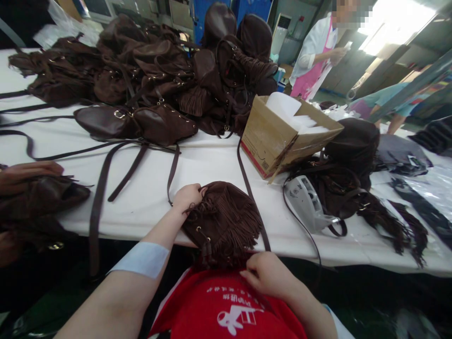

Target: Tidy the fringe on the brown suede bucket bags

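A brown suede fringed bag (226,219) lies at the near edge of the white table (212,162), partly hanging over it. My left hand (188,195) is closed on the bag's top opening by the drawstring. At the bag's lower edge, just above my red shirt, my right hand (266,273) pinches the fringe with curled fingers. A long brown strap (252,197) runs from the bag up toward the cardboard box.
A big heap of brown bags (148,75) with loose straps fills the far left. An open cardboard box (282,136) with white paper stands right of centre. A grey-white tool (307,202) lies by more bags (349,160). Another person's hands (28,172) hold a bag at left. A person in a pink apron (318,52) stands behind.
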`<state>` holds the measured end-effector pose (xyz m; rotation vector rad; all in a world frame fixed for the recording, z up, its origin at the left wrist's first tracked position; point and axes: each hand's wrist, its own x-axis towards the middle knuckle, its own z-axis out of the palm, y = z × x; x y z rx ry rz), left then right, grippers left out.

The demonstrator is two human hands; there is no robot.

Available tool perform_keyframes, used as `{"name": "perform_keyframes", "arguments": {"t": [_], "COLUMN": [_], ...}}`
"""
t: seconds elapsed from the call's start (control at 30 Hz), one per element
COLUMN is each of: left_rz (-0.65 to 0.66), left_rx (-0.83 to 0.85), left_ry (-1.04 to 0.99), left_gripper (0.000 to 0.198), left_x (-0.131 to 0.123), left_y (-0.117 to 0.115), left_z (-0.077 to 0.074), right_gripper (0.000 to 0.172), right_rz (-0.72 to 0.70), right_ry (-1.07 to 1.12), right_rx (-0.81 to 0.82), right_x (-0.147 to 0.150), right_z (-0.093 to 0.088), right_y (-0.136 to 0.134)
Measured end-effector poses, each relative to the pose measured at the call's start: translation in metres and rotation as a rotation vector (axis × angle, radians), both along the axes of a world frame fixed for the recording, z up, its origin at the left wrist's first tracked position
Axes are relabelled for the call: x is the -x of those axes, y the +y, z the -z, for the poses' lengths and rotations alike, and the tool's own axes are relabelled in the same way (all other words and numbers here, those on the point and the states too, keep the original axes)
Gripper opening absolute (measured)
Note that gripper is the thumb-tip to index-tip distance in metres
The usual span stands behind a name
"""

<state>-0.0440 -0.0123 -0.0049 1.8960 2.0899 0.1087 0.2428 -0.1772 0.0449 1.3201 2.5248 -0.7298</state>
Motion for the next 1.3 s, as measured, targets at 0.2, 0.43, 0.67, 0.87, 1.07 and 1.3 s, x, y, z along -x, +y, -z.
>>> {"name": "perform_keyframes", "arguments": {"t": [0.2, 0.43, 0.67, 0.87, 1.07, 1.3], "left_rz": [0.002, 0.072, 0.072, 0.070, 0.045, 0.034], "left_rx": [0.001, 0.005, -0.029, -0.046, -0.050, -0.053], "left_ry": [0.039, -0.031, -0.041, -0.045, -0.039, -0.031], "left_gripper": [0.056, 0.049, 0.048, 0.050, 0.051, 0.053], "left_x": [0.000, 0.008, 0.009, 0.007, 0.006, 0.006], "left_y": [0.002, 0.007, 0.007, 0.007, 0.007, 0.007], "left_z": [0.003, 0.003, 0.002, 0.006, 0.006, 0.008], "right_gripper": [0.012, 0.050, 0.016, 0.022, 0.029, 0.028], "right_rz": [0.153, -0.118, -0.205, -0.256, -0.331, -0.218], "right_ry": [0.225, 0.405, 0.152, 0.055, 0.007, 0.057], "right_rx": [-0.100, -0.363, -0.399, -0.352, -0.214, -0.155], "right_x": [-0.002, 0.094, 0.142, 0.127, 0.115, 0.082], "right_z": [-0.011, -0.020, 0.004, -0.005, -0.021, -0.026], "right_y": [0.013, 0.067, 0.094, 0.084, 0.068, 0.043]}}
